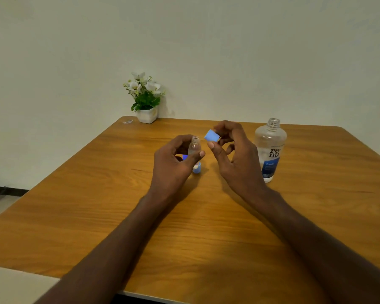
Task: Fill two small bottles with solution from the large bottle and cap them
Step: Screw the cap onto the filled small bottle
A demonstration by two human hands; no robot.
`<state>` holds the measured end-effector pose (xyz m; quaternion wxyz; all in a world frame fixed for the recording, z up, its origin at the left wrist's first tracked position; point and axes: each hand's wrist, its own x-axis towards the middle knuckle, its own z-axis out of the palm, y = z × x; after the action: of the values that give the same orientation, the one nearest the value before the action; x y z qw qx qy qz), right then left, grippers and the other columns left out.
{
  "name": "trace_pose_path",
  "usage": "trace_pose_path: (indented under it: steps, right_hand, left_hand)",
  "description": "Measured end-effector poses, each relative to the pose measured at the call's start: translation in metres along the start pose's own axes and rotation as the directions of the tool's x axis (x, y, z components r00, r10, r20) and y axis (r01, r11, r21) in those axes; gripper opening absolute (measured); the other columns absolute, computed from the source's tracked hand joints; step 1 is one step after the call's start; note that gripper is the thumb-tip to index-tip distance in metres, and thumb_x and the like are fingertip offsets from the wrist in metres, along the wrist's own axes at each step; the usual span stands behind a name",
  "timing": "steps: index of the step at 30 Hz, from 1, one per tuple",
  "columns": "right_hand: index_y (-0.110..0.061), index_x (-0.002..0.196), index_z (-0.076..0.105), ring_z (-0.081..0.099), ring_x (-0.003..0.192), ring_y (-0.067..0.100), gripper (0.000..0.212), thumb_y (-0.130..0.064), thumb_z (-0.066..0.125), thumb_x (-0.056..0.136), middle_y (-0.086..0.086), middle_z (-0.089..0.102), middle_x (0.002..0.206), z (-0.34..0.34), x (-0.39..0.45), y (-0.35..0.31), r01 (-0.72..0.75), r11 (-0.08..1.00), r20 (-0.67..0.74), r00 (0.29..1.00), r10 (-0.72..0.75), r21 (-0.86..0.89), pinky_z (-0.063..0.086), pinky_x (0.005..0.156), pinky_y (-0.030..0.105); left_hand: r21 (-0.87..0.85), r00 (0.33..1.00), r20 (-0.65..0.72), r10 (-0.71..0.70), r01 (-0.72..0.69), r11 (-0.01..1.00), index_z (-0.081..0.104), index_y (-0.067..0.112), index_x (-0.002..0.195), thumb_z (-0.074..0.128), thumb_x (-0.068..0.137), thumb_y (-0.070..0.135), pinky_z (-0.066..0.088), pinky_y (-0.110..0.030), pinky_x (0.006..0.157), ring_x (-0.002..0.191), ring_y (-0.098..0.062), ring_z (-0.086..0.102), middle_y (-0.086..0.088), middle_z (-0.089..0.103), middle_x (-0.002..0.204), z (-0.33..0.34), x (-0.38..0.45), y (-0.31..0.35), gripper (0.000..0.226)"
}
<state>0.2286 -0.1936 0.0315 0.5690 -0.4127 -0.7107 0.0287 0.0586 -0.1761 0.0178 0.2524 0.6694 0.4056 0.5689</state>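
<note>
My left hand [173, 163] grips a small clear bottle [194, 145], upright and uncapped, above the wooden table [97, 194]. Just right of the bottle's mouth, my right hand [235, 154] pinches a light blue cap [211, 135] between its fingertips. A second blue cap [196, 167] lies on the table under my left thumb. Something blue [185, 157] shows behind my left palm; what it is cannot be told. The large clear bottle [270, 150] with a blue label stands uncapped to the right of my right hand.
A small white pot with white flowers [146, 99] stands at the table's far edge by the wall. A tiny clear scrap [127, 122] lies left of the pot. A pale surface [13, 286] adjoins the table's near left corner.
</note>
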Motion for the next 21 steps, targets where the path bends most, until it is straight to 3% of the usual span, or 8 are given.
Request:
trace_pose_path:
  steps: [4,7,10,12,15,21]
  right_hand:
    - [-0.011,0.129,0.067,0.062,0.106,0.014,0.026,-0.009,0.059,0.105,0.003,0.065,0.119,-0.0006,0.0022,0.0019,0.101,0.993,-0.011,0.995,-0.102,-0.059,0.053,0.082,0.028]
    - [-0.011,0.134,0.067,0.062,0.108,0.021,0.031,-0.009,0.055,0.106,0.005,0.063,0.119,-0.0011,0.0031,0.003,0.114,0.991,0.011,0.993,-0.114,-0.066,0.054,0.083,0.037]
    - [-0.012,0.134,0.066,0.062,0.104,0.018,0.032,-0.01,0.059,0.104,0.002,0.065,0.121,-0.0003,0.0014,0.0022,0.083,0.994,0.033,0.996,-0.081,-0.074,0.053,0.081,0.032]
    - [-0.012,0.13,0.067,0.062,0.1,0.017,0.029,-0.011,0.062,0.102,0.001,0.067,0.119,0.0002,0.0005,0.0027,0.064,0.994,0.041,0.997,-0.06,-0.088,0.054,0.079,0.033]
    - [-0.011,0.128,0.068,0.063,0.101,0.017,0.027,-0.012,0.062,0.101,0.001,0.068,0.118,-0.0008,0.0007,0.0041,0.053,0.994,0.048,0.998,-0.049,-0.092,0.054,0.08,0.033]
    - [-0.01,0.131,0.069,0.064,0.117,0.016,0.032,-0.011,0.06,0.101,0.002,0.072,0.125,-0.0022,0.0013,0.0004,0.059,0.996,0.08,0.995,-0.053,-0.068,0.054,0.096,0.03]
  left_hand:
    - [-0.036,0.999,0.032,0.014,-0.013,0.999,0.072,0.017,0.121,0.083,0.087,0.021,0.058,-0.026,0.075,0.094,-0.011,0.073,0.008,0.076,0.103,0.0047,-0.0027,0.0004,0.036]
    - [-0.056,0.998,0.066,0.017,-0.013,0.998,0.072,0.016,0.123,0.083,0.087,0.021,0.06,-0.029,0.077,0.096,-0.013,0.073,0.006,0.077,0.104,0.0067,-0.0038,0.0002,0.038]
    - [-0.08,0.994,0.102,0.032,-0.024,0.996,0.073,0.016,0.123,0.083,0.086,0.021,0.063,-0.045,0.076,0.094,-0.018,0.074,0.004,0.077,0.102,0.0086,-0.0044,-0.0004,0.039]
    - [-0.085,0.994,0.103,0.039,-0.03,0.996,0.073,0.017,0.124,0.083,0.086,0.019,0.063,-0.048,0.076,0.094,-0.019,0.074,0.005,0.078,0.102,0.0094,-0.0043,-0.0004,0.04]
    - [-0.097,0.994,0.102,0.038,-0.028,0.995,0.074,0.017,0.124,0.083,0.086,0.017,0.063,-0.043,0.077,0.095,-0.017,0.074,0.006,0.078,0.103,0.0097,-0.0039,0.0,0.04]
    - [-0.096,0.995,0.101,0.023,-0.013,0.995,0.075,0.015,0.123,0.083,0.084,0.015,0.054,-0.024,0.075,0.094,-0.011,0.073,0.008,0.078,0.103,0.0098,-0.0041,-0.0007,0.04]
